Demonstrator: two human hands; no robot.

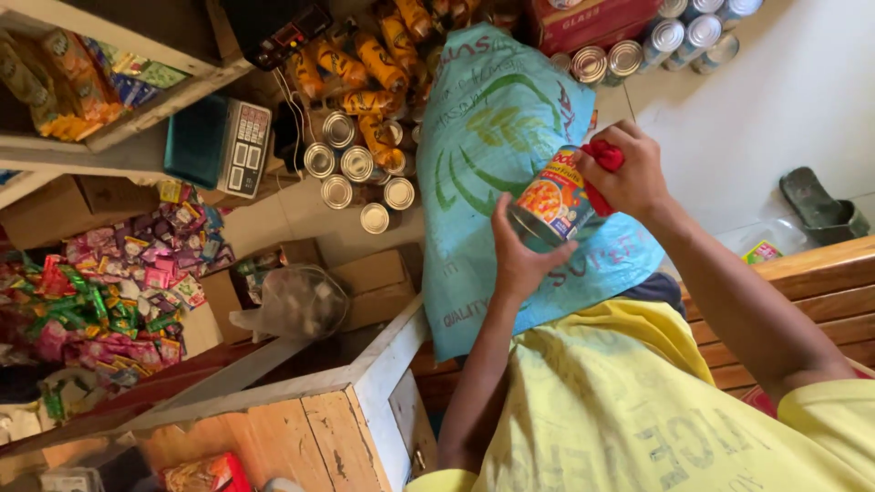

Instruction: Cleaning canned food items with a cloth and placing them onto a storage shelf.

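Tin [550, 202] held lying sideways in left hand [517, 258], long axis toward right hand [629, 173], closed on red cloth [603, 162] at far end.

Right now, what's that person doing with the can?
A person in a yellow shirt holds a food can in the left hand and presses a red cloth against it with the right hand. Behind the can stands a big blue-green sack. More cans sit on the floor beside a weighing scale.
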